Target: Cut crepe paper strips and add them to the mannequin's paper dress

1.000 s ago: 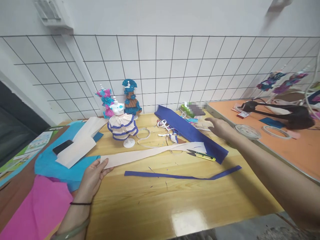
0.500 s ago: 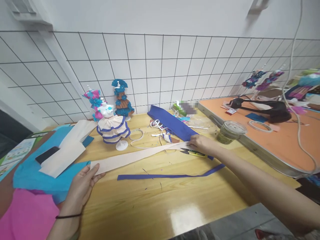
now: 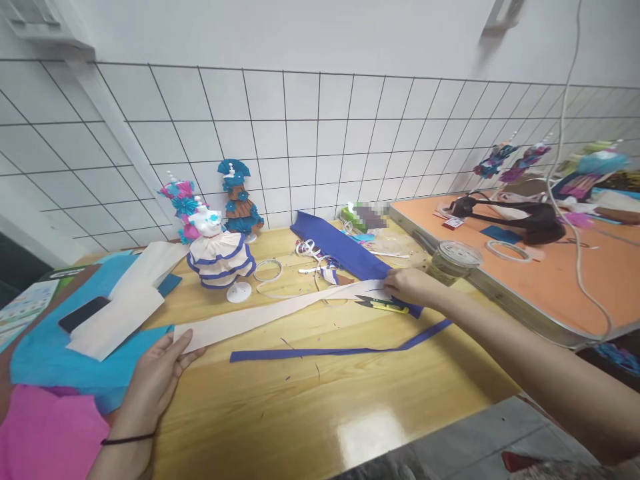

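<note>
A long cream paper strip (image 3: 270, 312) is stretched between my two hands above the wooden table. My left hand (image 3: 163, 367) pinches its near left end between thumb and fingers. At the far right end, my right hand (image 3: 407, 285) has its fingers closed on the strip. Yellow-handled thread snips (image 3: 383, 305) lie just under that hand. Behind it runs a wide blue-violet paper piece (image 3: 340, 247). A narrow blue-violet strip (image 3: 310, 353) lies nearer to me, in front of the cream one. A small dress figure (image 3: 220, 253) with cream and blue ruffles stands behind the strip.
Cream paper (image 3: 120, 310) and a dark phone (image 3: 83, 313) lie on turquoise paper (image 3: 45, 353) at left. Taller decorated figures (image 3: 241, 200) stand by the tiled wall. A lidded jar (image 3: 455, 260) is beyond my right arm, near the orange board (image 3: 480, 273). A cable (image 3: 563, 133) hangs at right.
The view has shifted slightly to the right. My right hand has slid a little along the far end of the strip, uncovering more of the snips. My left hand keeps its hold.
</note>
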{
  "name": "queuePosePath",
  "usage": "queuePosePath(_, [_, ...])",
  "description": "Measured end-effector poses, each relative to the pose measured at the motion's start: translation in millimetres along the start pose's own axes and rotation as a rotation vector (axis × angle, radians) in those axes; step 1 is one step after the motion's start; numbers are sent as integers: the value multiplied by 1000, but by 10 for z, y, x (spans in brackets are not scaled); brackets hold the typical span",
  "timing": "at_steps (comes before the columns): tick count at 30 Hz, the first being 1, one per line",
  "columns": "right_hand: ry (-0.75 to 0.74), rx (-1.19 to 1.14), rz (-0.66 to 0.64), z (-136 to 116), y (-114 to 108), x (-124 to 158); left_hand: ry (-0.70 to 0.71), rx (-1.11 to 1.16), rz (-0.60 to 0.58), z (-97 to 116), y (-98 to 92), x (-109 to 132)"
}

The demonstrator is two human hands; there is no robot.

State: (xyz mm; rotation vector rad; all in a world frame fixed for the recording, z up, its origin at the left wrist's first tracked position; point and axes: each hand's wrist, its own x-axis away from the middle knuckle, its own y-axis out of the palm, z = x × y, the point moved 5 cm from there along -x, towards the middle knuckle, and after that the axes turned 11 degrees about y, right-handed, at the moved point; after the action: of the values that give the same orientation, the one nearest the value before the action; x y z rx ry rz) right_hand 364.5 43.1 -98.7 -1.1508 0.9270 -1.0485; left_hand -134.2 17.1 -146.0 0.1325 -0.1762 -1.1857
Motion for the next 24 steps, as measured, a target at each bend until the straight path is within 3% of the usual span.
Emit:
queuePosePath(6, [27,55,-6,-70,106,-16,-19,-9,-6,-2,4,9])
queuePosePath(12, [106,17,12,184,-73,-53,-4,-29,-17,12,-10,17])
queuePosePath(20, [403,25,139,603,-204,-129,-1,-28,-28,32,15,28])
queuePosePath(22, [393,0,160,557,-194,-144,-10,-29,-16,29,11,29])
queuePosePath(24, [293,-50,142,389,-164,-152,-15,-27,-13,25,4,30])
